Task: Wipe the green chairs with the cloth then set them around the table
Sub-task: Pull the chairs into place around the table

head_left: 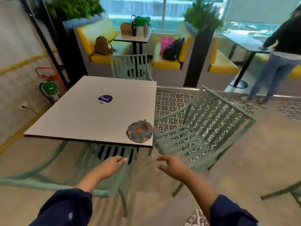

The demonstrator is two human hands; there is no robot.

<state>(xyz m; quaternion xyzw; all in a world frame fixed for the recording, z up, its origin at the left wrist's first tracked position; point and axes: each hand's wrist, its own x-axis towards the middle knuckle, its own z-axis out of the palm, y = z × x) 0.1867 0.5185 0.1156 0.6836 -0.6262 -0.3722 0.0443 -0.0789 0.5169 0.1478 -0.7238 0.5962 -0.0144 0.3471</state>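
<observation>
three pale green chairs with slatted metal seats and backs show around the square grey table [84,115]. the near chair [104,180] stands just in front of the person, its seat pushed partly under the table's near edge, its frame blurred. the right chair [203,128] sits beside the table's right edge, tilted, with patterned floor tile showing through its slats. the far chair [132,66] stands at the table's far side, its back upright. the cloth [140,131], a round bunched rag of mottled grey, teal and rust, lies on the table's near right corner, touching no hand. a purple sticker [105,99] sits near the table's middle.

the left hand [110,165] reaches forward, palm down, over the near chair's seat, fingers together and extended, holding nothing; whether it touches the slats is unclear. the right hand [172,167] reaches toward the right chair's front corner, fingers spread and slightly curled, empty. both forearms come out of dark blue sleeves.
</observation>
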